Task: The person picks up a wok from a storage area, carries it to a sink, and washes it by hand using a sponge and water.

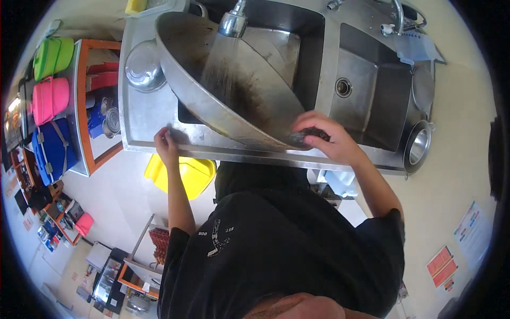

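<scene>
A large, wide metal pan (204,98) with dark brown stains leans at a tilt across the left sink basin. Water sprays from a chrome faucet head (233,24) onto its inner face. At the pan's lower right rim, my right hand (329,137) is closed around a dark steel wool scrubber (309,135), pressed to the metal. My left hand (168,147) is at the counter's front edge, left of the pan and apart from it. Its fingers are curled together; a small dark spot shows at the fingertips, too small to name.
A shiny metal bowl (145,67) sits on the drainboard at left. To the right lies a second basin (366,87) with a drain. Round metal lids (419,142) hang at its right side. Below the counter's edge is a yellow bin (186,175). Colored bags (53,143) stand on the left shelf.
</scene>
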